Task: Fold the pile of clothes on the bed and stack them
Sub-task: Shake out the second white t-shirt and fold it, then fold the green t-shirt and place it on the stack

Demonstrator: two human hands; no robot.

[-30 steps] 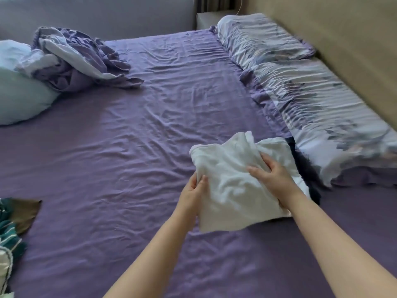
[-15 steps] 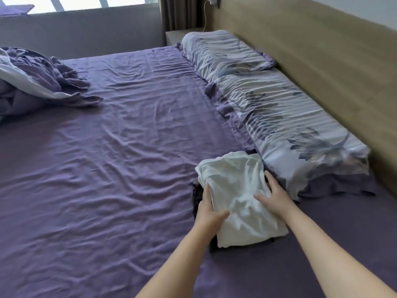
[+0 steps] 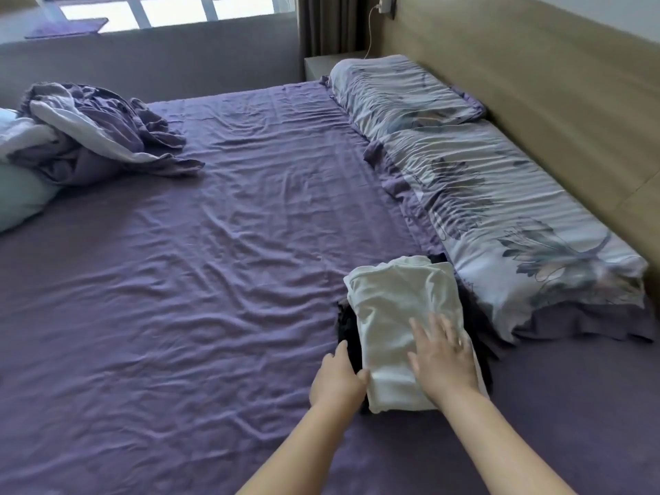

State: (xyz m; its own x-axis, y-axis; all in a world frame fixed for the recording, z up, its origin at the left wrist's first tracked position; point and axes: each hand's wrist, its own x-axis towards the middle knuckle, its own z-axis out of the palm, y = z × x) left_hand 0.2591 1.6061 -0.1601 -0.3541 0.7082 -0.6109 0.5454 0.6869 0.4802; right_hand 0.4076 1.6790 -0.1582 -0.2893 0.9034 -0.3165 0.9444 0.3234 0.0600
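Resting on a dark folded garment (image 3: 345, 325) beside the near pillow (image 3: 535, 244), the folded white garment (image 3: 400, 316) looks just stacked on the bed (image 3: 214, 280). The right hand (image 3: 443, 359) presses it flat, fingers straight though blurred; the left hand (image 3: 335, 378) touches its left edge, thumb against the cloth, its fingers mostly hidden. Next probably comes fetching another piece, but no unfolded pile is in view, and the dark garment is mostly covered.

open: purple sheet (image 3: 221, 280) left | blocked: pillows (image 3: 500, 209) right, stack (image 3: 400, 316) beside
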